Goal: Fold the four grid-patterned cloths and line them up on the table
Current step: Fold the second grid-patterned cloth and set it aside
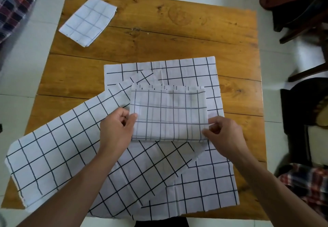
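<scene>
A partly folded white cloth with a dark grid (168, 114) lies in the middle of the wooden table (159, 31), on top of two unfolded grid cloths. My left hand (117, 129) pinches its near left corner and my right hand (223, 130) pinches its near right corner. One unfolded cloth (53, 155) stretches diagonally to the front left. The other unfolded cloth (204, 191) lies flat underneath and reaches the near edge. A fully folded grid cloth (88, 21) rests at the far left corner of the table.
Dark wooden chairs (305, 22) stand to the right of the table. Plaid fabric (16, 4) lies at the far left, and more plaid fabric (307, 186) sits low on the right. The floor around is pale tile.
</scene>
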Demonstrator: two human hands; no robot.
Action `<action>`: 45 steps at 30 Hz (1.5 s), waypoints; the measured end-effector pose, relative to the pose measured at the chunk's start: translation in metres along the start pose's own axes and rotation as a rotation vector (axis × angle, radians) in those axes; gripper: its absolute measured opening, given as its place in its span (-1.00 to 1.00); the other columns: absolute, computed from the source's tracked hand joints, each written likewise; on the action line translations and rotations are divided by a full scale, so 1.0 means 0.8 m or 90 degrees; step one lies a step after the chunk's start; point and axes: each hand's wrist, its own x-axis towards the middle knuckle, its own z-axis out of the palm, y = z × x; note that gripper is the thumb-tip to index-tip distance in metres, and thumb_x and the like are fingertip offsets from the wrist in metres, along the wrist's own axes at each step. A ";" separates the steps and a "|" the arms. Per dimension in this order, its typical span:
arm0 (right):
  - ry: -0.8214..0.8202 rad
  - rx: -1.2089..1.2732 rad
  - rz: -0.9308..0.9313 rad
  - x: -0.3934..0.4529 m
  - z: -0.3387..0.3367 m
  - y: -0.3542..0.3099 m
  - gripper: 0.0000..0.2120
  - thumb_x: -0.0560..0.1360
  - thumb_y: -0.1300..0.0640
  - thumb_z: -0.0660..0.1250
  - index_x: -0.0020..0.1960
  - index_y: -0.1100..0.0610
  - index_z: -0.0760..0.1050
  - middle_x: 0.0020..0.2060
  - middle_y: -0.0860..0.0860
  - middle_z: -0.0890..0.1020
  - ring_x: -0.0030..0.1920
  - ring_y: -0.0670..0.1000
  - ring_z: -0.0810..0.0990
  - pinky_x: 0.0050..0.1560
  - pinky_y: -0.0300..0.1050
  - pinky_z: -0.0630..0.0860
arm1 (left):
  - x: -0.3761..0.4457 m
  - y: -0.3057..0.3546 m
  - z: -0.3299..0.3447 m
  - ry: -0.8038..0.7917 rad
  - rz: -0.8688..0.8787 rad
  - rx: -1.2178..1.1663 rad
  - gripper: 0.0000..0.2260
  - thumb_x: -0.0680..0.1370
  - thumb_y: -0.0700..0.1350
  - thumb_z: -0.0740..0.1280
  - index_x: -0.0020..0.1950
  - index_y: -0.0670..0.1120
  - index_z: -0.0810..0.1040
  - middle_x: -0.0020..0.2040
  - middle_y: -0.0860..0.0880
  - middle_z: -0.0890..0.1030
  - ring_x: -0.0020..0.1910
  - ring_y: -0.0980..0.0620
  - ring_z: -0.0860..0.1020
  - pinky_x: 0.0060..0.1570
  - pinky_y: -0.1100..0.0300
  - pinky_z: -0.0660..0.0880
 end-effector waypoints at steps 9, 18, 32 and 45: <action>0.026 0.018 -0.020 0.010 0.010 -0.003 -0.79 0.51 0.17 0.41 -0.25 0.22 0.47 -0.39 0.09 0.54 -0.41 -0.06 0.42 -0.40 -0.07 0.49 | -0.021 -0.006 -0.018 -0.068 -0.037 0.059 -0.45 0.48 0.07 0.47 0.40 0.07 0.34 -0.36 -0.01 0.63 -0.34 0.17 0.60 -0.23 0.38 0.42; 0.056 -0.014 -0.025 0.008 0.013 -0.008 -0.84 0.53 0.15 0.38 -0.23 0.07 0.50 -0.35 -0.03 0.59 -0.33 -0.04 0.57 -0.36 -0.11 0.58 | -0.022 -0.013 -0.013 -0.047 0.008 0.092 -0.51 0.50 -0.11 0.48 0.38 0.01 0.40 -0.37 0.05 0.61 -0.27 0.19 0.60 -0.14 0.42 0.40; 0.067 -0.045 -0.037 0.011 0.018 -0.009 -0.87 0.52 0.10 0.41 -0.19 0.00 0.51 -0.32 -0.08 0.62 -0.30 -0.08 0.61 -0.27 0.00 0.65 | -0.025 -0.024 -0.016 -0.044 0.095 0.219 -0.63 0.49 -0.05 0.48 0.23 -0.03 0.46 -0.30 0.11 0.57 -0.28 0.15 0.57 -0.26 0.15 0.56; 0.124 -0.110 -0.049 0.010 0.023 -0.006 -0.82 0.48 0.03 0.44 -0.04 0.02 0.45 -0.17 -0.08 0.58 -0.21 -0.04 0.58 -0.24 0.04 0.63 | -0.023 -0.022 -0.016 -0.036 0.187 0.311 -0.67 0.47 -0.08 0.48 0.20 -0.03 0.52 -0.29 0.13 0.37 -0.22 0.06 0.42 -0.19 0.05 0.49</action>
